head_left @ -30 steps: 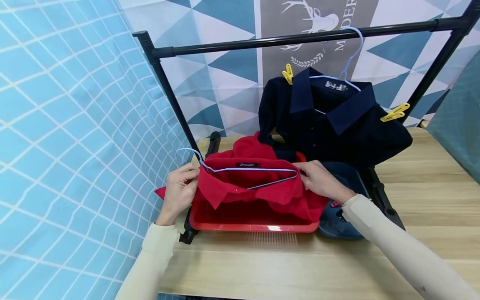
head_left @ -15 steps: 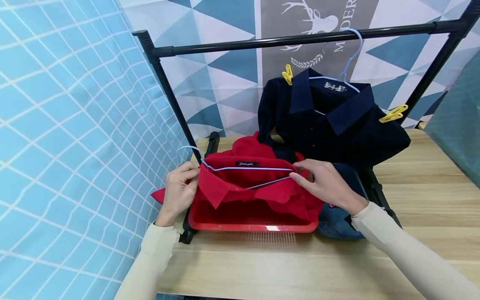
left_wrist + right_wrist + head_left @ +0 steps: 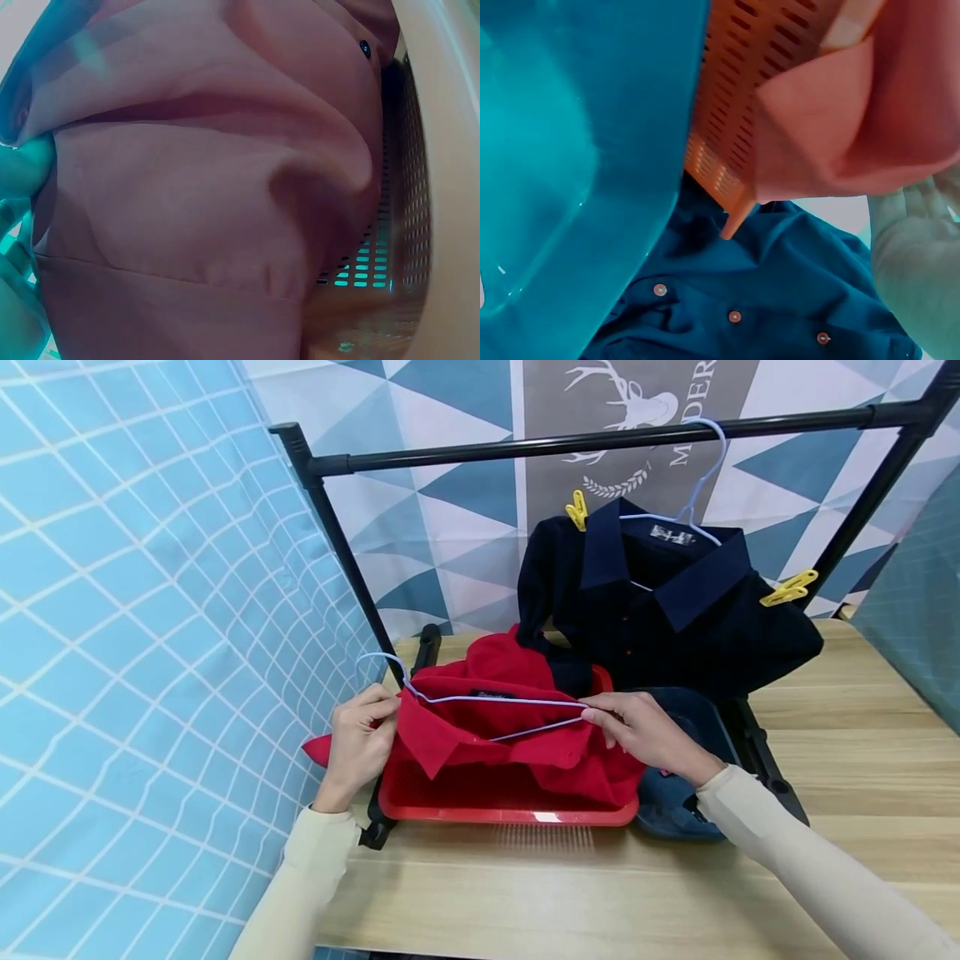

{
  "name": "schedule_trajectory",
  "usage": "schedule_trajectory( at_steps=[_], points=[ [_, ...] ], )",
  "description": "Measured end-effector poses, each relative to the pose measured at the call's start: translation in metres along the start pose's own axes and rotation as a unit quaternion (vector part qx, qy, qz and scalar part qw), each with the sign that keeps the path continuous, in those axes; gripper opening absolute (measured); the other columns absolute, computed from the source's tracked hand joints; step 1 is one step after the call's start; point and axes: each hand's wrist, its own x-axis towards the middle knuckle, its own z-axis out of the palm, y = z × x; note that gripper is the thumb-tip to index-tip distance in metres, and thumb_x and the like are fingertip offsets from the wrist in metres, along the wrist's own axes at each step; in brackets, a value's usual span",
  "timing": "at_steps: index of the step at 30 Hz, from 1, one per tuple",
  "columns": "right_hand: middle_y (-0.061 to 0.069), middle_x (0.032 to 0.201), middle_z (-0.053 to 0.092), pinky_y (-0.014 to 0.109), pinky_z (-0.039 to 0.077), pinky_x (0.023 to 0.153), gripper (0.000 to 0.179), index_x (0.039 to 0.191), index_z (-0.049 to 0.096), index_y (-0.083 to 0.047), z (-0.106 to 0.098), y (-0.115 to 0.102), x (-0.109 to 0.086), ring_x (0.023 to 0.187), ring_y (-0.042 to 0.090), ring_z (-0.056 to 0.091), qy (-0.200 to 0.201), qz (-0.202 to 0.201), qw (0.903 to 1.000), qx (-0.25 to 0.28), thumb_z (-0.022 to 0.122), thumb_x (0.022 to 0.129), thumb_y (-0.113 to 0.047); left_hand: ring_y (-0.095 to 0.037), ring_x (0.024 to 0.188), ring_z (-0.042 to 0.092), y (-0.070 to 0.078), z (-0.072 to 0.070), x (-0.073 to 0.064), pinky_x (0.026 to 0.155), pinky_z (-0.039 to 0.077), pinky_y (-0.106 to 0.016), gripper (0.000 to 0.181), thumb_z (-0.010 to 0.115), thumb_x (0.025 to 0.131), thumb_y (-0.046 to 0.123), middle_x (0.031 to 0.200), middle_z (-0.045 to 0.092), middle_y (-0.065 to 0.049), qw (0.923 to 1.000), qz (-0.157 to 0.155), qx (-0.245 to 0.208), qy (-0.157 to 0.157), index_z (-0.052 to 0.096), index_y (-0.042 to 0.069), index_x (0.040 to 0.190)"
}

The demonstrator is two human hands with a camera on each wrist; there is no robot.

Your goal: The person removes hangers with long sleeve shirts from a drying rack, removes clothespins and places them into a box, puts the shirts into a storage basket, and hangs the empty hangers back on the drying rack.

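A red collared shirt (image 3: 438, 735) is bunched over a red basket (image 3: 510, 815), its neck opening turned up. Through that opening runs a light-blue wire hanger (image 3: 525, 701), its hook pointing left. At the shirt's left shoulder, my left hand (image 3: 360, 739) grips the fabric; the hanger's left end is hidden in there. On the other side, my right hand (image 3: 637, 727) pinches the hanger's right end between thumb and fingers, beside the collar. In the left wrist view, red cloth (image 3: 187, 195) fills most of the picture. The right wrist view shows the shirt's fabric (image 3: 817, 120) beside my hand.
A navy shirt (image 3: 637, 618) hangs from the black rack bar (image 3: 480, 449) on another blue hanger (image 3: 705, 477), with yellow clothespins (image 3: 576, 510) at its shoulders. A dark blue basin (image 3: 667, 814) stands right of the basket. A blue checked curtain (image 3: 150, 652) borders the left side.
My right hand has shifted from the shirt's right shoulder edge onto the hanger's right end, now covering its tip. The collar's back edge has sunk slightly. The left hand has stayed put.
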Motion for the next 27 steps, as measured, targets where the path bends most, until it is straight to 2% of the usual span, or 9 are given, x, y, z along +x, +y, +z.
schedule_trajectory(
  at_steps=[5, 12, 14, 19, 22, 27],
  points=[
    [-0.005, 0.062, 0.055, 0.026, 0.047, 0.053, 0.025, 0.126, 0.072, -0.006, 0.006, 0.003, 0.001, 0.053, 0.012, 0.052, -0.023, -0.008, 0.9995, 0.018, 0.062, 0.103, -0.011, -0.017, 0.068, 0.055, 0.001, 0.002, 0.002, 0.060, 0.043, -0.025, 0.031, 0.058, 0.083, -0.020, 0.078, 0.065, -0.006, 0.9999, 0.007, 0.010, 0.004, 0.077, 0.003, 0.075],
    [0.003, 0.077, 0.065, 0.028, 0.054, 0.056, 0.028, 0.128, 0.071, -0.013, 0.003, -0.002, 0.001, 0.059, 0.014, 0.058, 0.014, -0.015, 0.9997, 0.010, 0.067, 0.101, -0.019, -0.017, 0.068, 0.056, 0.004, 0.004, 0.007, 0.062, 0.042, -0.022, 0.031, 0.058, 0.085, -0.019, 0.079, 0.065, -0.006, 0.9994, 0.024, 0.023, -0.007, 0.078, 0.003, 0.077],
    [0.002, 0.085, 0.067, 0.027, 0.054, 0.058, 0.027, 0.127, 0.071, -0.014, 0.002, -0.004, 0.002, 0.064, 0.014, 0.058, 0.032, -0.028, 0.9991, -0.005, 0.067, 0.101, -0.020, -0.019, 0.069, 0.058, 0.005, 0.005, 0.007, 0.063, 0.043, -0.021, 0.031, 0.057, 0.085, -0.019, 0.079, 0.066, -0.007, 0.9995, 0.024, 0.021, -0.007, 0.078, 0.002, 0.078],
    [-0.002, 0.090, 0.067, 0.024, 0.047, 0.058, 0.020, 0.117, 0.077, -0.015, -0.001, -0.013, 0.005, 0.069, 0.011, 0.052, 0.075, -0.082, 0.9916, -0.066, 0.070, 0.098, -0.012, -0.022, 0.074, 0.061, 0.006, 0.011, 0.005, 0.069, 0.047, -0.020, 0.031, 0.057, 0.085, -0.019, 0.083, 0.068, -0.008, 0.9994, 0.027, 0.015, -0.018, 0.079, 0.002, 0.080],
    [-0.004, 0.090, 0.067, 0.022, 0.047, 0.057, 0.017, 0.109, 0.079, -0.013, -0.001, -0.020, 0.008, 0.067, 0.008, 0.051, 0.078, -0.108, 0.9869, -0.091, 0.074, 0.095, -0.007, -0.022, 0.075, 0.062, 0.007, 0.013, 0.005, 0.070, 0.047, -0.020, 0.031, 0.056, 0.086, -0.018, 0.083, 0.068, -0.008, 0.9992, 0.028, 0.016, -0.024, 0.080, 0.002, 0.080],
    [-0.004, 0.093, 0.068, 0.020, 0.049, 0.058, 0.018, 0.107, 0.079, -0.009, 0.002, -0.026, 0.009, 0.067, 0.006, 0.052, 0.059, -0.139, 0.9811, -0.121, 0.079, 0.090, -0.005, -0.022, 0.077, 0.061, 0.010, 0.016, 0.005, 0.070, 0.048, -0.020, 0.025, 0.062, 0.085, -0.017, 0.085, 0.069, -0.008, 0.9990, 0.029, 0.015, -0.031, 0.081, -0.001, 0.088]
  ],
)
